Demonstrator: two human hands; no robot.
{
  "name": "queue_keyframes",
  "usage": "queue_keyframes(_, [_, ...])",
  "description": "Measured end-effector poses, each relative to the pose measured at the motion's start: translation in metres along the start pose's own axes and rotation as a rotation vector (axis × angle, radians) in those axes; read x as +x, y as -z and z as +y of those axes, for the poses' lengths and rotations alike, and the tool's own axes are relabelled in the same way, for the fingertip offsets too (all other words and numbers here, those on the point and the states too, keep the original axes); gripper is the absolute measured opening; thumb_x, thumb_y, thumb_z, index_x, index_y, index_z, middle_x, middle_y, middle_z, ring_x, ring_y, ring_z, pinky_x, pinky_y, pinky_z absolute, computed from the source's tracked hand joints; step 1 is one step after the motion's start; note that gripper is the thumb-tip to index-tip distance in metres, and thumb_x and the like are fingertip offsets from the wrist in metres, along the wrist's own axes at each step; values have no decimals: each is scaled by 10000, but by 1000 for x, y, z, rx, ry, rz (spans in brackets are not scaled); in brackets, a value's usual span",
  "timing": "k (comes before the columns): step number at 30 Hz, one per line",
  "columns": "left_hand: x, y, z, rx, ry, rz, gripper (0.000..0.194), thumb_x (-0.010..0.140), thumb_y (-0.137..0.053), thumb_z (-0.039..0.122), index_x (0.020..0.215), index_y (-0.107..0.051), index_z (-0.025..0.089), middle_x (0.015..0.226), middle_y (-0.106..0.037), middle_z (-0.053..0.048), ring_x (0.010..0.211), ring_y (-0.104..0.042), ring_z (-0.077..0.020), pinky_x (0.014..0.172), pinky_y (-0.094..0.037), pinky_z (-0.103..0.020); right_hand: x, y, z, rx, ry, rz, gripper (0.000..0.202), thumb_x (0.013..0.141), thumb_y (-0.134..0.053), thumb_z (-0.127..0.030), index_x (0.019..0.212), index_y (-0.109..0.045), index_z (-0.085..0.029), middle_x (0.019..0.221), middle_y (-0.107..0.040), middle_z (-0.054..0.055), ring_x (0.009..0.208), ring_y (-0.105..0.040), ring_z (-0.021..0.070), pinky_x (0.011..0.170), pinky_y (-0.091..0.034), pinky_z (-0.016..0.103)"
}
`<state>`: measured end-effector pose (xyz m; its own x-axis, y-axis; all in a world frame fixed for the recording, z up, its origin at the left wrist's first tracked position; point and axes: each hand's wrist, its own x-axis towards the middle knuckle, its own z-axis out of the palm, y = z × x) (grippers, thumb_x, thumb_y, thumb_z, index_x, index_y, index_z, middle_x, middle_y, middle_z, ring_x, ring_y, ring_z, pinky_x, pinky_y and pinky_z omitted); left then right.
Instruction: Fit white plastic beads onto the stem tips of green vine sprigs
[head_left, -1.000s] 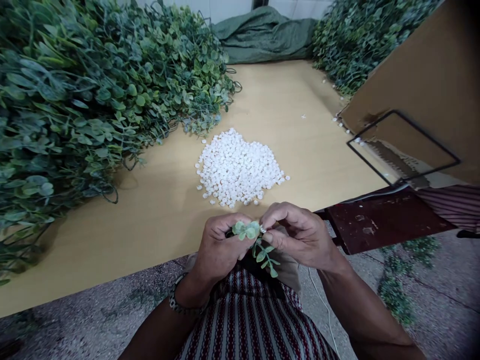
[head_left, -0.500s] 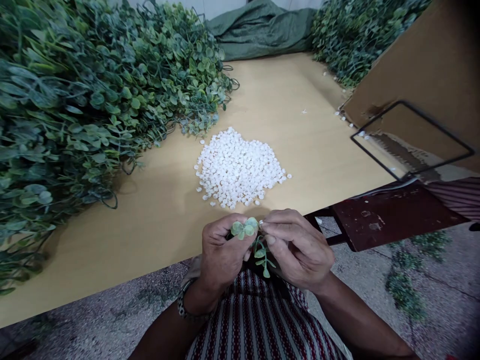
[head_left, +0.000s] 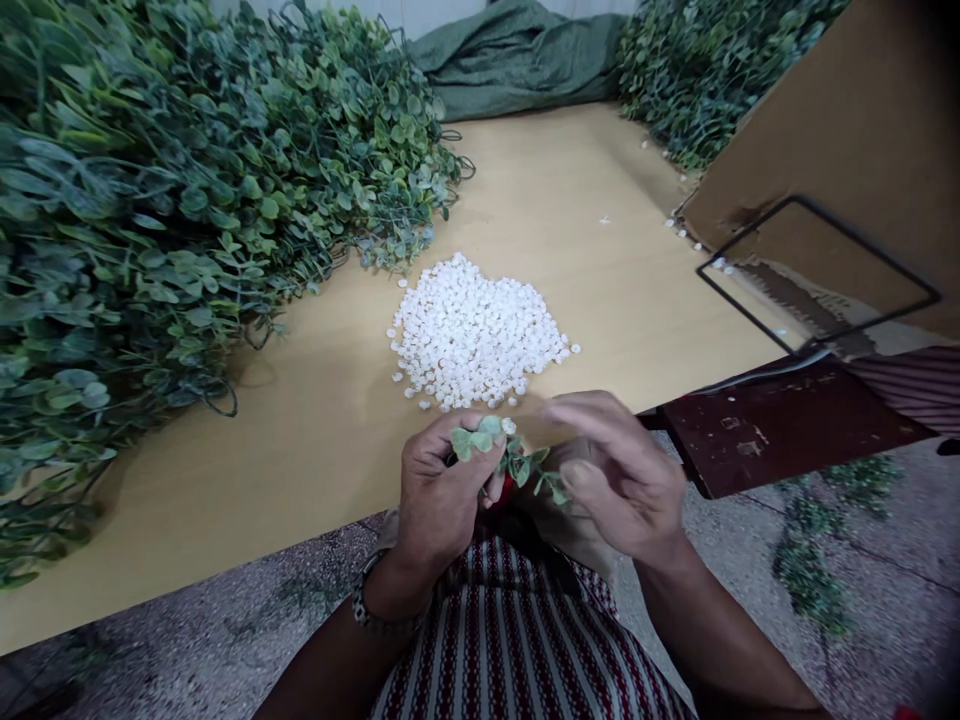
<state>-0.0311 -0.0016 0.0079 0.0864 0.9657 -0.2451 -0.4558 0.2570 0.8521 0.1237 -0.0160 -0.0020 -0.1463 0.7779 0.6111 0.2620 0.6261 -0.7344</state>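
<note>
My left hand [head_left: 448, 490] pinches a small green leafy sprig [head_left: 517, 462] at the table's front edge. A small white piece [head_left: 508, 427] sits on the sprig beside my left thumb. To the right, my right hand [head_left: 622, 475] is apart from the sprig, its thumb and fingers spread and slightly blurred, with nothing visible between them. A heap of small white pieces [head_left: 476, 335] lies on the table just beyond my hands.
Piled green foliage [head_left: 225, 170] covers the table's left side, with more foliage [head_left: 720, 70] at the back right. Green cloth [head_left: 525, 60] lies at the back. A cardboard sheet [head_left: 840, 150], black wire frame [head_left: 862, 235] and dark red stool [head_left: 780, 430] are at the right.
My right hand has let go of the white piece and moved right, its fingers opening. The white piece now shows on the sprig, whose hanging leaves have swung up and right.
</note>
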Motion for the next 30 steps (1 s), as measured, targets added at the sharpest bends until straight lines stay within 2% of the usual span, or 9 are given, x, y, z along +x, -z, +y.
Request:
queue_keyframes(3, [-1, -6, 2, -66, 6, 29, 260, 702, -782, 302, 687, -562, 164, 548, -578, 48, 357, -440, -45, 367, -335, -165, -4, 5, 1, -70, 49, 7, 484, 841, -663, -253, 1314, -568, -225, 1132, -652, 112, 1046, -615, 259, 817, -577, 429])
queue_keyframes(7, [-5, -6, 0, -55, 22, -84, 242, 744, -759, 310, 755, -558, 177, 547, -519, 65, 420, -478, -63, 439, -396, -180, -6, -2, 4, -171, 117, 72, 334, 836, -654, -106, 1155, -650, -205, 940, -691, 76, 843, -660, 189, 680, -573, 313])
queue_keyframes(9, [-8, -1, 1, -5, -2, -170, 194, 751, -755, 264, 788, -586, 177, 661, -588, 30, 557, -564, -88, 554, -470, -200, -4, -4, 4, -114, 73, 123, 270, 844, -664, -121, 1102, -657, -203, 872, -689, 52, 778, -653, 165, 649, -552, 286])
queue_keyframes(12, [-10, 8, 4, 123, -62, -282, 119, 772, -729, 205, 837, -632, 182, 815, -620, -6, 708, -594, -111, 658, -492, -211, 1, -1, 0, 61, -93, 100, 168, 839, -705, -214, 1004, -670, -205, 786, -675, 15, 683, -631, 137, 596, -519, 259])
queue_keyframes(17, [-10, 13, 1, 151, -74, -388, 203, 760, -740, 274, 925, -647, 201, 771, -578, 6, 578, -511, -89, 535, -436, -205, 6, 1, -8, 287, -230, -40, 90, 847, -705, -269, 908, -685, -206, 722, -671, -12, 613, -610, 101, 554, -498, 210])
queue_keyframes(20, [-10, 10, 0, 155, -53, -358, 231, 703, -792, 290, 867, -663, 190, 703, -559, 23, 525, -458, -73, 487, -395, -198, 5, -1, -9, 291, -275, -14, 128, 824, -726, -234, 937, -667, -221, 684, -648, -38, 566, -579, 84, 530, -489, 191])
queue_keyframes(23, [-11, 8, 2, 223, -69, -318, 147, 695, -797, 229, 782, -691, 177, 610, -554, 40, 471, -418, -58, 457, -363, -191, 4, -4, -10, 304, -326, 33, 113, 817, -729, -242, 877, -636, -222, 628, -591, -57, 522, -535, 75, 485, -464, 174])
queue_keyframes(26, [-13, 10, 2, 302, -157, -322, 89, 706, -774, 163, 764, -708, 176, 627, -616, 16, 508, -491, -82, 493, -407, -205, 0, -5, -10, 350, -367, 14, 115, 832, -715, -277, 829, -622, -209, 642, -593, -44, 523, -536, 75, 472, -463, 176])
queue_keyframes(30, [-15, 11, 1, 454, -441, -285, 106, 734, -711, 82, 770, -727, 181, 670, -622, -14, 600, -551, -118, 547, -445, -225, -4, -2, -11, 348, -332, -57, 113, 862, -682, -268, 798, -625, -195, 654, -599, -27, 545, -546, 84, 491, -470, 199])
